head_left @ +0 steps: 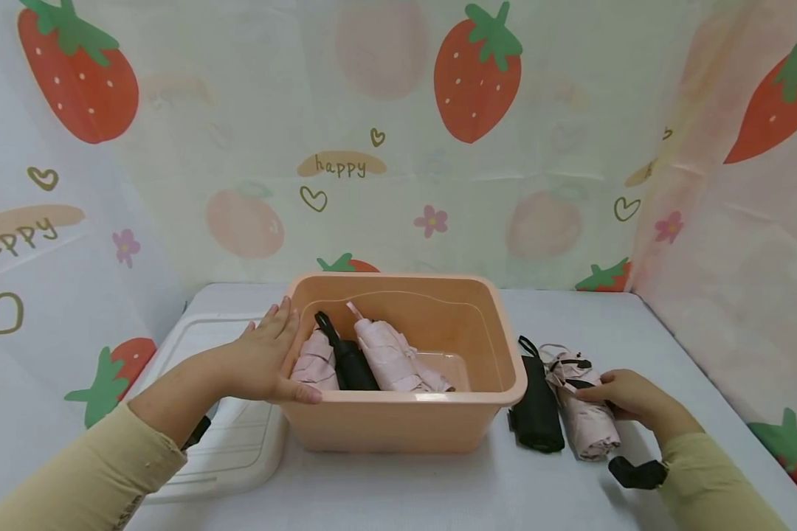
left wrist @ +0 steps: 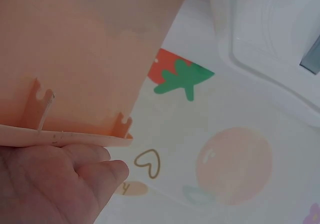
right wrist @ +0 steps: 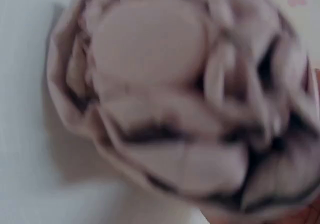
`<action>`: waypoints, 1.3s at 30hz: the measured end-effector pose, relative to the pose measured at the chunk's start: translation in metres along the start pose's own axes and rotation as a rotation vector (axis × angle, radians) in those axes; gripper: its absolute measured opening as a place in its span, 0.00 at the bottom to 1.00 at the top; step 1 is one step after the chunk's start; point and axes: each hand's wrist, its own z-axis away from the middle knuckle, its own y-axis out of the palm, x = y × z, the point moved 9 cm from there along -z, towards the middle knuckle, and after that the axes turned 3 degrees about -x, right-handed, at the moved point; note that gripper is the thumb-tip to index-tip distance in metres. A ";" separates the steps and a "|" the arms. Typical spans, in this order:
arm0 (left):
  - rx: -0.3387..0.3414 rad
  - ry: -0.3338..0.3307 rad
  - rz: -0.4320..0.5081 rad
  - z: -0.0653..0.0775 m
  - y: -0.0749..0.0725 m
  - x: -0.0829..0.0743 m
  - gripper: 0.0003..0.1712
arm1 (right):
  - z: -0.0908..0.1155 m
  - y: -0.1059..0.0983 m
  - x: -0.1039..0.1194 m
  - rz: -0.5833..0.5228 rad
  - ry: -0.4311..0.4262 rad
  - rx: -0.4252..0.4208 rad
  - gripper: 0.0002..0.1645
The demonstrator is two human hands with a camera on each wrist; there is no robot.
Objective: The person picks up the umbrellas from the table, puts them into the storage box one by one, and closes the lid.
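A peach plastic bin (head_left: pixel 398 424) stands mid-table. My left hand (head_left: pixel 262 361) rests along its left rim, fingers straight and thumb over the front edge. In the left wrist view that hand (left wrist: pixel 55 181) touches the rim. Inside the bin lean a pink folded umbrella (head_left: pixel 316 360), a black one (head_left: pixel 355 366) and another pink one (head_left: pixel 392 358). Right of the bin, my right hand (head_left: pixel 631 398) grips a pink folded umbrella (head_left: pixel 587 424) lying on the table. Its round end (right wrist: pixel 150 41) fills the blurred right wrist view. Beside it lies a black folded umbrella (head_left: pixel 538 405), touching or nearly touching it.
A white lid (head_left: pixel 246 442) lies flat on the table left of the bin, partly under my left arm. The white table (head_left: pixel 438 487) is bounded by a strawberry-print cloth (head_left: pixel 471 169) at the back and both sides.
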 end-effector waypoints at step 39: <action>0.004 0.006 -0.011 0.000 -0.001 -0.002 0.77 | 0.042 -0.066 0.211 -0.084 -0.366 -0.106 0.39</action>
